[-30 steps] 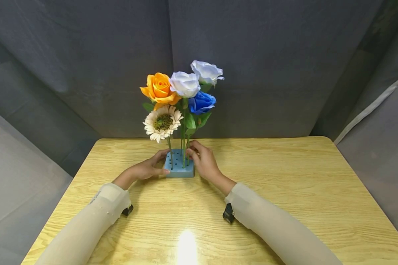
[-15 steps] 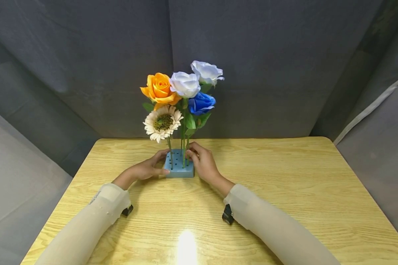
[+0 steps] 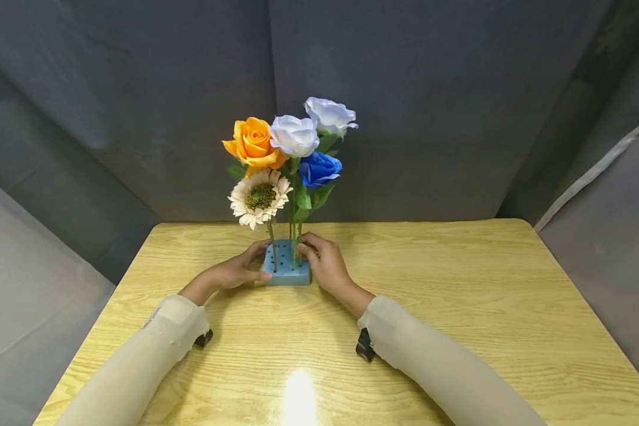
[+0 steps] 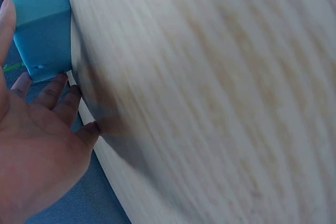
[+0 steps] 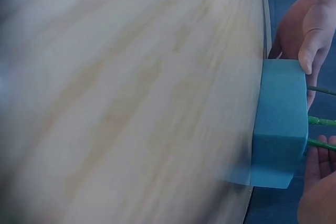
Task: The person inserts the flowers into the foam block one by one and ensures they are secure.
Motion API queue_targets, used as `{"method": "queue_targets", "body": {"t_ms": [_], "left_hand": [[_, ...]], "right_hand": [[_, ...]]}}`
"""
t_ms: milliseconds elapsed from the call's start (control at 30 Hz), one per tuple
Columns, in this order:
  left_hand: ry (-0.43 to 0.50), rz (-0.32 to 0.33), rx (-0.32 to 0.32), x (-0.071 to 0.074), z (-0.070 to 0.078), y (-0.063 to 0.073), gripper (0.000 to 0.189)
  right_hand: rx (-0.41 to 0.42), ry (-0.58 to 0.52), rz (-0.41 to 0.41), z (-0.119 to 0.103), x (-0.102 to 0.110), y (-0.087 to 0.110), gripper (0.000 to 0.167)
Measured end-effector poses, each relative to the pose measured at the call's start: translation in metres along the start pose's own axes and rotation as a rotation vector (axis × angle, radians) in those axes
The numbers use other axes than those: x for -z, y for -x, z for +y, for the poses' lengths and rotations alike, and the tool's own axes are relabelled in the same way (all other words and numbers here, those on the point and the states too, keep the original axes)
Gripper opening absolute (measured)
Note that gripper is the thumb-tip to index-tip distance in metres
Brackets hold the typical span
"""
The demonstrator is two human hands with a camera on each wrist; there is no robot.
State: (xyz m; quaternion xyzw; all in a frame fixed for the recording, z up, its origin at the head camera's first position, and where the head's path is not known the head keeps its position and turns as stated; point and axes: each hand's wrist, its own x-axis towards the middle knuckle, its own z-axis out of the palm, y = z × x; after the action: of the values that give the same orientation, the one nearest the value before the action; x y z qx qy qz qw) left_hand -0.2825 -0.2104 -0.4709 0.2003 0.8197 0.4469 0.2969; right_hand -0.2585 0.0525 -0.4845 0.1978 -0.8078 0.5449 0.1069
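Note:
A light blue block [image 3: 287, 278] with small holes in its top stands on the table, bearing upright artificial flowers. My left hand [image 3: 229, 273] holds the block's left side, thumb at the front corner and fingers toward the back; its fingertips reach the block's side in the left wrist view. At the block's right, my right hand [image 3: 327, 263] pinches the lower stem of a blue rose [image 3: 320, 170]. Behind that rise two white roses, one nearer [image 3: 294, 135] and one farther right. An orange rose [image 3: 255, 144] is at the left, above a cream sunflower [image 3: 260, 198] with a dark centre.
The wood-grain table [image 3: 431, 307] reaches to a dark grey curtain [image 3: 415, 118] behind the flowers. Lighter grey cloth [image 3: 26, 284] hangs at both sides. A bright light reflection lies on the table's near part.
The blue rose has dipped slightly down and to the left, its stem in my right hand, which has shifted slightly toward me. My left hand keeps its place on the block.

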Motion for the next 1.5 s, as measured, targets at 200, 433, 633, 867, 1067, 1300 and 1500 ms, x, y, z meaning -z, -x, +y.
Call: {"method": "queue_targets", "body": {"t_ms": [200,433,633,867,1067,1300,1500], "left_hand": [[0.002,-0.012,-0.007,0.000,-0.001,0.001,0.092],[0.005,-0.020,-0.010,-0.001,0.001,0.004,0.091],[0.016,-0.025,-0.020,-0.002,0.002,0.004,0.091],[0.018,-0.029,-0.025,-0.001,0.001,0.001,0.092],[0.013,-0.029,-0.033,-0.001,0.000,0.000,0.091],[0.015,-0.031,-0.030,-0.001,-0.003,0.000,0.091],[0.017,-0.028,-0.021,-0.001,-0.001,0.001,0.091]], "right_hand": [[-0.006,0.037,-0.014,-0.002,-0.001,0.004,0.019],[-0.009,0.074,-0.034,-0.005,-0.001,0.006,0.020],[-0.010,0.124,-0.043,-0.004,-0.001,0.006,0.021],[-0.006,0.137,-0.038,-0.004,0.001,0.007,0.019],[-0.011,0.142,-0.056,-0.004,0.003,0.008,0.019],[-0.044,0.136,-0.093,-0.008,0.005,0.007,0.017],[-0.070,0.121,-0.128,-0.011,0.011,0.005,0.015]]}}
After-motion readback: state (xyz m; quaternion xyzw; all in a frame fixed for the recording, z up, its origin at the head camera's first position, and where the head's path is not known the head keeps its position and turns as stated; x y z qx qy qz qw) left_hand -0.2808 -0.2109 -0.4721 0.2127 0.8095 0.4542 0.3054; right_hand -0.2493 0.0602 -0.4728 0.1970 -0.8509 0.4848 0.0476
